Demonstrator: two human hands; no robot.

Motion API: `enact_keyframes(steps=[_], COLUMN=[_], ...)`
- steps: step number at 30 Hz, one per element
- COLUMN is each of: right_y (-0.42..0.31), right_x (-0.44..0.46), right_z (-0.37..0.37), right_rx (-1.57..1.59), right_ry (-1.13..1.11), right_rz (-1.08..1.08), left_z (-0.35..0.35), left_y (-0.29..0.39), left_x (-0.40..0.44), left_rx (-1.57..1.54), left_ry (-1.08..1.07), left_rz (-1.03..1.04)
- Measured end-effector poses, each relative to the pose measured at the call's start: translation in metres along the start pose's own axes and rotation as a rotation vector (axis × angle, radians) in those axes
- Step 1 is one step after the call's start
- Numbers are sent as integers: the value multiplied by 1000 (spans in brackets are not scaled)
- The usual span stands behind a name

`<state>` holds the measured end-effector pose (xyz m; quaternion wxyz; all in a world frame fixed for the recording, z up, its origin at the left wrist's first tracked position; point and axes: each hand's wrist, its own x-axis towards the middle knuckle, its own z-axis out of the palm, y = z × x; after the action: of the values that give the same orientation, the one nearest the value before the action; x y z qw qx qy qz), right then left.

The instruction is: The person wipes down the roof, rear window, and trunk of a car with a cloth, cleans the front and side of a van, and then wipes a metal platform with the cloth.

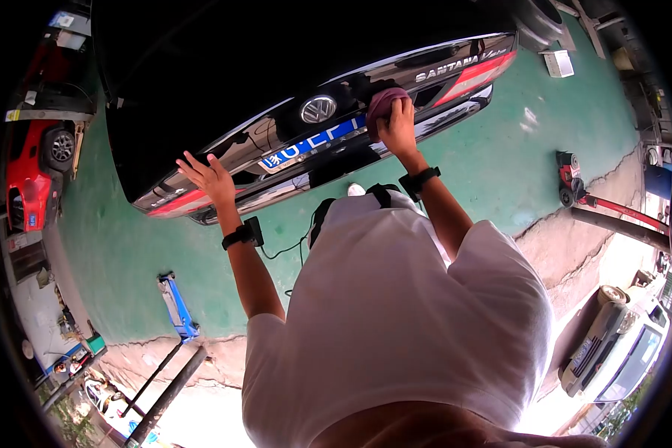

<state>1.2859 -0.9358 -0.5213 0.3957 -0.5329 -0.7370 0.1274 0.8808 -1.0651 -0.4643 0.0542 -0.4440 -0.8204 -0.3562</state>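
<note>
Before me is the rear of a black car, with a round emblem and a blue licence plate. My right hand grips a dark purplish cloth and presses it on the trunk lid, over the right end of the plate. Fingers spread, my left hand is at the car's left rear corner near the red tail light; it holds nothing. Whether its fingertips touch the paint I cannot tell.
A blue floor jack stands on the green floor behind me to the left. To the right is a red floor jack. A red car is at far left, a white van outside at right. A dark cable hangs beside me.
</note>
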Motion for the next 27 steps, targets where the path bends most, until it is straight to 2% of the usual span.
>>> enact_keyframes(steps=[3,6,9,14,15,16,18,19,22,24,27], right_y=[10,50,89,55,37,31,-1,-2,0,6,12], right_x=[9,25,39,28,22,12,7,7,21,40,53], right_z=[-14,-30,-43,-29,-26,-16,-19,-21,-28,-40,-39], right_rx=[-8,-24,-36,23,55,64,127,129,82,55,15], right_ry=[2,231,325,170,82,23,-150,-157,109,196,237], right_rz=[26,246,337,216,207,94,67,60,-55,86,63], left_z=[0,-2,-1,1,1,1,1,1,-1,-1,4], left_y=[-9,-5,-5,-3,-2,-1,-2,-2,-2,-4,-3], left_x=[2,1,-1,0,0,0,0,0,3,2,1], left_rx=[71,82,80,50,38,25,12,21,30,48,87], left_ry=[-10,-14,-10,-7,-6,-4,-9,-17,-24,-43,-30], left_rz=[22,15,25,43,46,47,39,38,30,14,16])
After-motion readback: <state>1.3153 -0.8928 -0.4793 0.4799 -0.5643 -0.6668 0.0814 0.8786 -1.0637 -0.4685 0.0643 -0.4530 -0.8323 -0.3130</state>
